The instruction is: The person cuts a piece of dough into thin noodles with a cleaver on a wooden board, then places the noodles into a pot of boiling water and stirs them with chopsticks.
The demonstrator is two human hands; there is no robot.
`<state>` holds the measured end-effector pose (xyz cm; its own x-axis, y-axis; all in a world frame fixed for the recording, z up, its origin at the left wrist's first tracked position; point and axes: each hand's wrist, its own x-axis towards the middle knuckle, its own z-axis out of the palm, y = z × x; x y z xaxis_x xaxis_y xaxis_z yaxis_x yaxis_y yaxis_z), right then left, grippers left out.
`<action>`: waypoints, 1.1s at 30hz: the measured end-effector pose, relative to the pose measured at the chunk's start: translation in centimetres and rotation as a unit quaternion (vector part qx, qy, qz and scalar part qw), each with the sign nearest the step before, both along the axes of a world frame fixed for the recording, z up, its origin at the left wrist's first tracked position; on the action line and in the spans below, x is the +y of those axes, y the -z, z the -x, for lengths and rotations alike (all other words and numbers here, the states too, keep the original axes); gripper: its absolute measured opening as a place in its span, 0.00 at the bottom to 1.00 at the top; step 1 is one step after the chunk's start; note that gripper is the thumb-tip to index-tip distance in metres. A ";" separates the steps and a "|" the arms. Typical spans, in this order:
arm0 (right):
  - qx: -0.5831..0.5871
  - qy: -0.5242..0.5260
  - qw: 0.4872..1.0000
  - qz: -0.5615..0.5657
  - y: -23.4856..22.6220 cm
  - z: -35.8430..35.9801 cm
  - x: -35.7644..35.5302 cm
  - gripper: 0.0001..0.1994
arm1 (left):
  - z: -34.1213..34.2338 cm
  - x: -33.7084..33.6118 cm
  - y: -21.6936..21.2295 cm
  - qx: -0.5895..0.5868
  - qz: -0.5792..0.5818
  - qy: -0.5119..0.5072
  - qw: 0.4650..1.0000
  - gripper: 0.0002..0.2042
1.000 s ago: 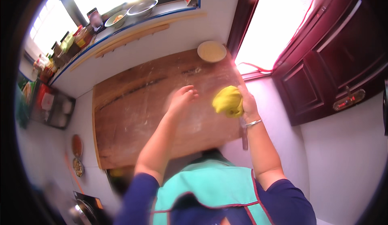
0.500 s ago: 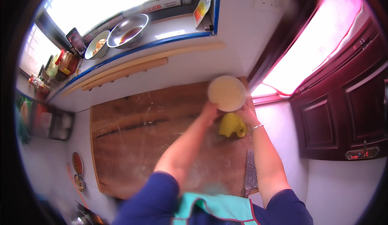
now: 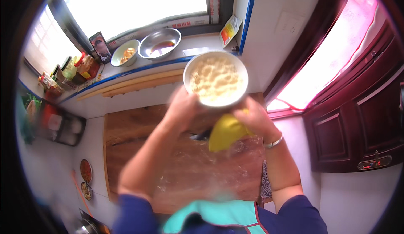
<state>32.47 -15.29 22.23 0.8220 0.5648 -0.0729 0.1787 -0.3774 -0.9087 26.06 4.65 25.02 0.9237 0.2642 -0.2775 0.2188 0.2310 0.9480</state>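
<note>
A round white bowl [image 3: 241, 63] is lifted above the wooden board, tilted so that its pale, floury, crumbly contents [image 3: 215, 81] show. My left hand [image 3: 183, 107] grips its lower left rim, slightly blurred. On its lower right side, my right hand [image 3: 257, 118] is closed with the fingers partly hidden behind the bowl. A limp yellow cloth-like piece [image 3: 227, 133] hangs under the right hand and seems caught in its fingers. A silver bracelet [image 3: 274, 139] circles my right wrist.
The floury wooden board [image 3: 202, 179] lies below. On the window sill stand a metal bowl [image 3: 147, 45] with dark liquid, a pale bowl [image 3: 115, 59] of food, a phone [image 3: 99, 47] and several jars [image 3: 86, 67]. Wooden rods [image 3: 143, 83] lie along the wall. A dark red door [image 3: 357, 120] is at the right.
The white bowl has come up off the board's far right corner, toward me and a little left, with both hands on it. The yellow piece has moved with my right hand and hangs loosely.
</note>
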 end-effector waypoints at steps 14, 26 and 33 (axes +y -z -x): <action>0.008 -0.001 0.983 -0.183 2.0 -12.7 8.7 0.28 | -10.3 6.8 -0.3 -0.018 0.031 -0.046 0.998 0.19; -0.234 0.184 0.945 -0.133 11.5 14.1 -2.4 0.14 | 15.1 -10.8 13.8 0.165 0.161 0.018 0.973 0.14; -0.027 0.467 0.831 -0.303 9.8 21.0 -24.0 0.13 | 22.2 -21.7 24.9 0.072 -0.097 0.290 0.949 0.16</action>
